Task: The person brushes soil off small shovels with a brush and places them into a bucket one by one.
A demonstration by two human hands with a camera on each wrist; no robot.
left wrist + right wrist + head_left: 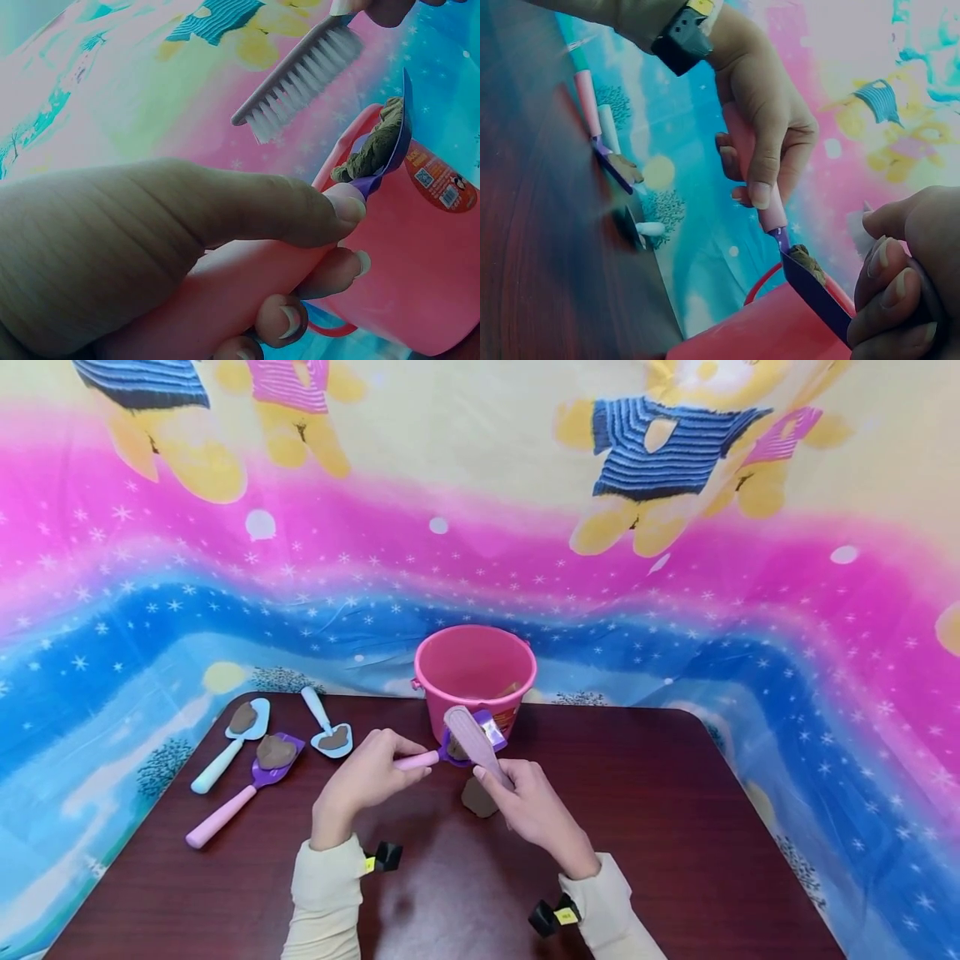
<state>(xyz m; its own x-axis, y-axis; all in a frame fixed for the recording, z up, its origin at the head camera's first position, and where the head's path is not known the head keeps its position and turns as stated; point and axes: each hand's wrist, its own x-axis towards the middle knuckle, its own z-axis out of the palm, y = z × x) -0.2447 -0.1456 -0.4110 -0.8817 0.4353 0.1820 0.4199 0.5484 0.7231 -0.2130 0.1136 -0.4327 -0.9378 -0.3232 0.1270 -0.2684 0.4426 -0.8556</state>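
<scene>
My left hand (367,775) grips the pink handle of a small purple toy shovel (405,124), whose blade carries a brown, sand-like lump (379,146). In my right hand (538,803) is a mauve-grey brush (472,739). Its white bristles (304,82) face down above the shovel side in the left wrist view, apart from the lump. Both tools are in front of a pink bucket (442,703) in the head view, and the brush hides part of the shovel blade. On the table just below them lies a flat brown patch (478,799).
At the table's left lie another purple shovel (272,774), a pale blue shovel with a mint handle (218,766) and a small light-blue shovel (318,708), each bearing a brown lump. A printed cloth (480,568) hangs behind the dark table (660,827).
</scene>
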